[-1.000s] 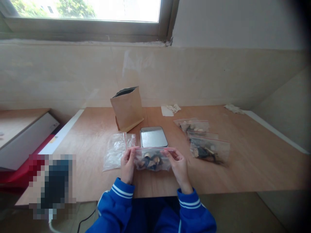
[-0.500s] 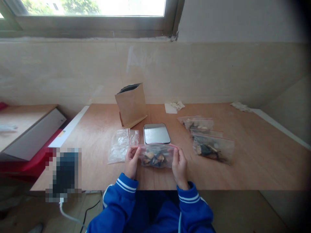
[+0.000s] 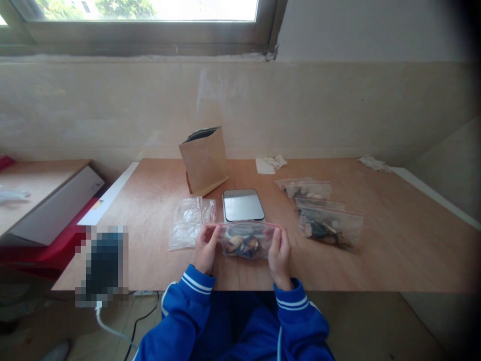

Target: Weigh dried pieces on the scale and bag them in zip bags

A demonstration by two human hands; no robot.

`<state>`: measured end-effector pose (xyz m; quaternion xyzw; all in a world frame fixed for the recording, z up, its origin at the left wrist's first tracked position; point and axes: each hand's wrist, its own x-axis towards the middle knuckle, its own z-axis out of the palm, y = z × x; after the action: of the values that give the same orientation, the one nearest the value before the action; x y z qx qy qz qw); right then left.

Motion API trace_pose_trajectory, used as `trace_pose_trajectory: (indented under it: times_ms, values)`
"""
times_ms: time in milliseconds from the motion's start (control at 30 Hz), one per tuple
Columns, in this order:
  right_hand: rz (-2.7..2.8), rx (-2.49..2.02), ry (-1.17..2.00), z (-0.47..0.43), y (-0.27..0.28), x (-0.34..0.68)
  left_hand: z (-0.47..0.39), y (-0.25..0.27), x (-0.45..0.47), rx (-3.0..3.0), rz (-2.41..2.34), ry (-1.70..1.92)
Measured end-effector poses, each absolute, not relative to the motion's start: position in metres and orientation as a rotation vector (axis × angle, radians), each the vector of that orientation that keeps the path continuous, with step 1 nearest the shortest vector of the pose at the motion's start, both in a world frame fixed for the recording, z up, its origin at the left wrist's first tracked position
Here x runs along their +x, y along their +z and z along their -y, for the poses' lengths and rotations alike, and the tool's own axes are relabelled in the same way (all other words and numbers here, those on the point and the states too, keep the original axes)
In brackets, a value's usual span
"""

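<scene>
**A:** A wooden table under a window; what sits on it?

**B:** Far centre, an open paper bag. Near it, a flat scale. Right of that, filled bags overlapping in a row. Left of the scale, empty bags in a loose heap.

**A:** And the hands?

**B:** At the near edge, both hold one small zip bag with dark and pale pieces inside. The left hand pinches its left top corner, the right hand its right top corner, fingers closed on the red strip. The bag hangs between them, just above the table.

**A:** What could go wrong?

**B:** Probably the seal. If the strip is only part pressed, a tilt could spill pieces onto the table or over the near edge. A hard pull at both corners could also pop it open.
</scene>
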<state>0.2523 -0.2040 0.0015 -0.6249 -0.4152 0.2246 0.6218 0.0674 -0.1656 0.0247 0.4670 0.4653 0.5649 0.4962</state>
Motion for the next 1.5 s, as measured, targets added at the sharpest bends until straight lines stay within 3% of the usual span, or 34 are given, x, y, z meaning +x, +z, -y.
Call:
trace_pose_trajectory:
  times_ms: [967, 1500]
  values:
    - [0.884, -1.355, 0.505, 0.203, -0.003, 0.254, 0.167, 0.012, 0.065, 1.329, -1.195, 1.362]
    - [0.846, -1.279, 0.704, 0.205, 0.009, 0.253, 0.166, 0.028, 0.068, 1.145, -1.059, 1.329]
